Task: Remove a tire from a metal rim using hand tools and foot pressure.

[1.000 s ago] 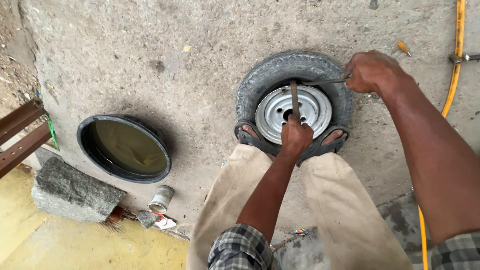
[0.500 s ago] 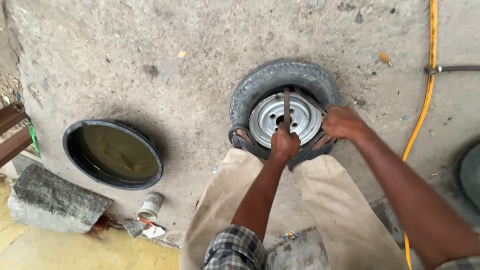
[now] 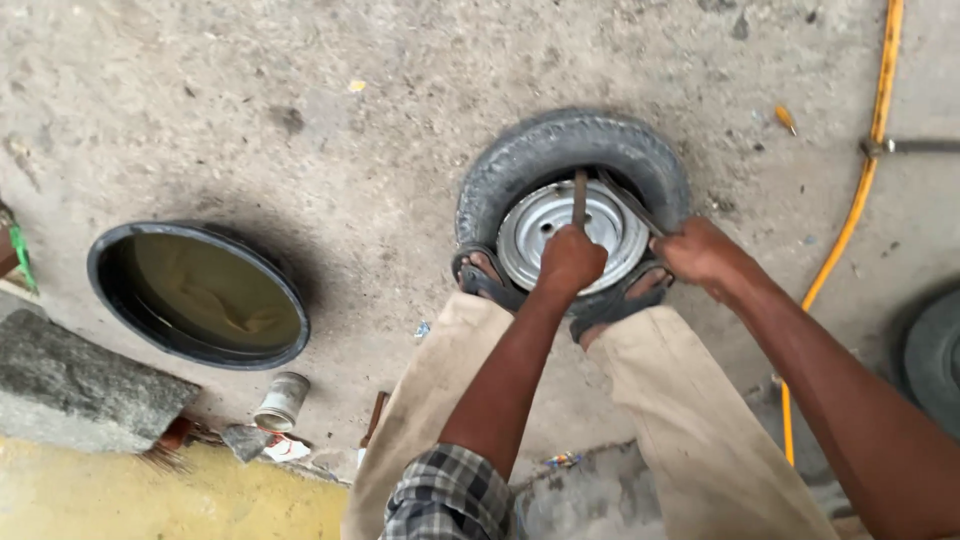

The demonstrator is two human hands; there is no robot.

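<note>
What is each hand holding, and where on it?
Left hand grips the near end of one metal bar; right hand grips another bar likewise.

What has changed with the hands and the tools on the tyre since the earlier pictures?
The right hand drew its lever from the tyre's far right edge back toward the person, beside the left hand. The left hand kept gripping the upright bar; both feet stayed on the tyre.

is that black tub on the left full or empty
Partly full: the black tub holds murky greenish-brown liquid, its surface showing reflections, with inner wall exposed above it. Depth cannot be told.
</note>
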